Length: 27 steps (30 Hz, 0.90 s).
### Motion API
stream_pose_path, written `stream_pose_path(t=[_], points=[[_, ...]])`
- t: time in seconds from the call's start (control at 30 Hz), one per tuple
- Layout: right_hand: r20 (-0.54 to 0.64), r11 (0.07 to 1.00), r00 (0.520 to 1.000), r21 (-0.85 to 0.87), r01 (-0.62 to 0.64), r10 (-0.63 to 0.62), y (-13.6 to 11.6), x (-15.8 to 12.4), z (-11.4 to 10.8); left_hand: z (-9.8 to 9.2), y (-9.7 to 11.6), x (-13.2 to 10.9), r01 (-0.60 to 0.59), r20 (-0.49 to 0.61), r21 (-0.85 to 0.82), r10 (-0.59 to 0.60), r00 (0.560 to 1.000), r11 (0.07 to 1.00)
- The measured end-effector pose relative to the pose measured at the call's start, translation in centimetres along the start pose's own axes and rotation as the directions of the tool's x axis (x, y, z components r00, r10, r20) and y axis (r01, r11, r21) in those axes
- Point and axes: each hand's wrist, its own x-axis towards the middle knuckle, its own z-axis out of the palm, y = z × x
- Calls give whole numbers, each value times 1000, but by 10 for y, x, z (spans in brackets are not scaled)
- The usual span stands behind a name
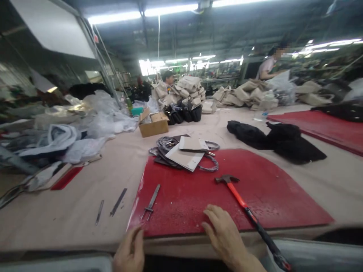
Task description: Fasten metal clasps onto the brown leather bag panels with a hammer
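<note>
From my head camera, the only marking I notice is a small blue patch on the clear bottle across the table, too blurred to read. My left hand is at the table's front edge, by the near left corner of the red board; it is empty, thumb and fingers loosely curled with a narrow gap between. I can't tell whether its fingertips touch the board. My right hand is empty too, over the board's front edge, fingers bent and thumb parted from them; contact is unclear here as well. Just right of it lies the hammer, head on the board, handle slanting past the edge towards me. A two-pronged tool lies on the board's left side, and a stack of flat panels sits at its back.
</note>
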Motion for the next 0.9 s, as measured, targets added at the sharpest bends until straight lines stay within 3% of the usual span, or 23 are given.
stream_pose_path(t=[0.07, 0.17, 0.33, 0.4, 0.47, 0.57, 0.7, 0.9], points=[[21, 995, 997, -75, -67, 69, 9, 16, 4, 41, 50, 28, -113, 168, -77, 124, 978, 991], [-14, 985, 995, -139, -99, 98, 24, 27, 9, 97, 104, 78, -297, 249, -58, 302, 920, 953], [-114, 980, 988, -156, -122, 105, 37, 22, 21, 165, 159, 159, -637, 408, 160, 537, 738, 754], [-129, 979, 986, -160, -126, 106, 38, 18, 27, 188, 178, 180, -727, 483, 219, 576, 660, 651], [-129, 979, 986, -162, -123, 103, 40, 16, 32, 211, 196, 192, -778, 545, 285, 573, 612, 560], [-127, 977, 987, -175, -118, 96, 44, 13, 38, 246, 215, 200, -791, 594, 370, 530, 605, 488], [-172, 973, 985, -220, -69, 31, 48, 12, 41, 283, 225, 206, -778, 620, 407, 481, 620, 478], [-295, 953, 951, -304, -6, -88, 56, 13, 53, 303, 233, 214, -786, 689, 408, 408, 599, 465]])
